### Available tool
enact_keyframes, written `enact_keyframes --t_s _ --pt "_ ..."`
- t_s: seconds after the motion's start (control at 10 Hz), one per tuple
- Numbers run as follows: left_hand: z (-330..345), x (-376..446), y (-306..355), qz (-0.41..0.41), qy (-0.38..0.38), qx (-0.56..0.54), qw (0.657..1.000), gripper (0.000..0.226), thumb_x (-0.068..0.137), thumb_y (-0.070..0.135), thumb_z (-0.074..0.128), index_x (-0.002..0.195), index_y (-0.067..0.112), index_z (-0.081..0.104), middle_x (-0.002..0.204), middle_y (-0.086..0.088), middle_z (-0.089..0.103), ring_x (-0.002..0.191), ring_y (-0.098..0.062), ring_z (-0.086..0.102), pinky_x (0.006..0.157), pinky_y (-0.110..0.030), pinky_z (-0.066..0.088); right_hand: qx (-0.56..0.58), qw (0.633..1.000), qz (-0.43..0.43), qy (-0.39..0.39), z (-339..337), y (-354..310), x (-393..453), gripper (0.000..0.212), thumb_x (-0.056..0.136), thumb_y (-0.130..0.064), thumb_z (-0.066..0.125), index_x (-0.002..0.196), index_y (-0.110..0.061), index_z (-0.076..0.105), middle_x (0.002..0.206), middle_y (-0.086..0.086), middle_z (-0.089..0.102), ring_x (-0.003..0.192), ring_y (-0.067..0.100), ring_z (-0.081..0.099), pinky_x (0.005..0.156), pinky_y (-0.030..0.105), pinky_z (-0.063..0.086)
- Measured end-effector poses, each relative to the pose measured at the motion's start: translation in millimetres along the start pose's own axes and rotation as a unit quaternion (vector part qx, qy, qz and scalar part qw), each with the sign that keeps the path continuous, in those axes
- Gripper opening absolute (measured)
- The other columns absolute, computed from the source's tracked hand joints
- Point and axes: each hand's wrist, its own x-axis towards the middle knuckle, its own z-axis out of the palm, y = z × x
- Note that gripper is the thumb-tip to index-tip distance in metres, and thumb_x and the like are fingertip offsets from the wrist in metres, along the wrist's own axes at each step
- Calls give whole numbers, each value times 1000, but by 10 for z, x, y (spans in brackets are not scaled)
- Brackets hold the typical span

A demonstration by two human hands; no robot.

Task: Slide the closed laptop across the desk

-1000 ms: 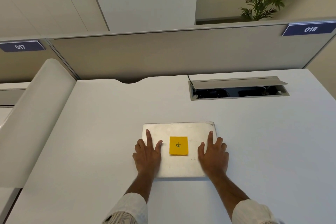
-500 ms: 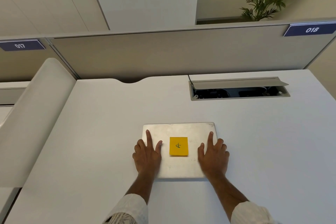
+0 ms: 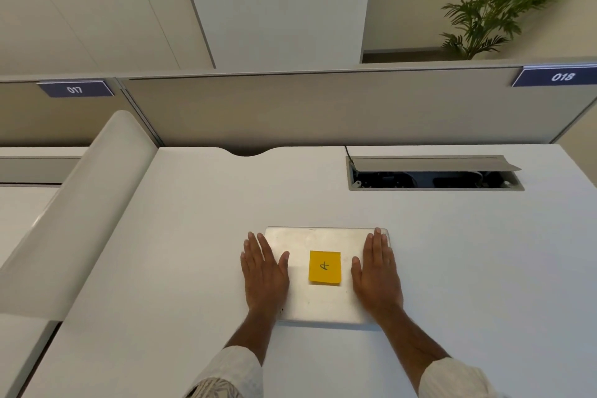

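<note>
Two pale sleeves reach in from the near edge of the white desk (image 3: 468,252). The left hand (image 3: 265,275) and right hand (image 3: 378,278) lie flat, fingers straight and together, palms pressed on the side edges of the closed laptop (image 3: 323,239), gripping nothing. The laptop is a dull silver slab with rounded corners, lying mid-desk. A yellow sticky note (image 3: 324,267) on its lid reads "A". Beyond, a cable hatch (image 3: 433,173) stands open. Partition tags read "017" (image 3: 75,89) and "018" (image 3: 562,76).
</note>
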Motion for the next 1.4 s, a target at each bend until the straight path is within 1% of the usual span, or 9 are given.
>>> enact_keyframes --t_s 0.1,0.2,0.3,0.4,0.6,0.8,1.1,1.3,1.4 --pt "-63 32 57 27 8 -17 999 74 103 49 17 150 -7 30 157 -28 31 144 -42 35 118 -48 22 16 1000 -15 -2 -35 -113 6 78 98 -57 1 156 -7 16 166 13 12 153 31 15 121 49 27" --pt "-54 22 99 95 4 -19 995 72 104 47 12 154 -3 22 162 -21 22 150 -35 24 121 -45 14 27 999 -32 -12 -38 -201 7 76 98 -58 5 157 -12 11 168 9 5 154 27 8 123 46 21" --pt "-57 -3 182 176 6 -19 984 66 105 43 17 156 1 19 165 -17 17 153 -30 16 122 -42 12 14 998 -66 -17 -36 -279 7 72 99 -54 8 158 -12 9 168 7 1 155 25 2 124 44 18" --pt "-89 -32 303 209 3 -28 978 63 106 39 21 156 2 21 165 -16 17 153 -30 15 121 -43 15 7 994 -103 -29 -68 -360 5 69 99 -48 11 158 -12 8 168 8 2 154 27 3 124 45 18" --pt "-92 -116 408 218 -7 -37 975 61 106 36 25 156 1 19 166 -17 12 154 -31 10 121 -44 14 2 992 -120 -33 -114 -430 -4 65 99 -35 25 157 -8 11 167 12 10 154 29 9 121 48 26" --pt "-122 -161 440 220 -6 -33 975 61 106 36 20 156 1 20 166 -17 12 154 -32 11 121 -44 13 12 992 -120 -26 -141 -480 -44 64 100 -37 22 156 -10 8 166 13 14 153 31 14 120 49 28" --pt "-95 -164 448 206 1 -24 978 61 106 35 31 156 2 19 166 -16 12 154 -31 10 121 -42 11 18 993 -119 -14 -134 -522 -37 66 100 -50 4 156 -15 5 167 9 9 153 29 10 120 50 28" --pt "-155 -109 459 207 9 -15 978 62 106 37 31 157 5 16 167 -13 6 155 -29 4 123 -42 7 9 993 -116 -5 -145 -533 -5 64 101 -46 19 156 -15 9 167 8 9 153 29 12 120 49 28" --pt "-275 20 547 202 40 -19 978 62 107 39 28 158 6 16 168 -13 5 155 -29 2 124 -41 3 -3 992 -125 6 -259 -601 97 63 102 -45 14 156 -13 13 166 10 14 152 31 16 118 51 32"
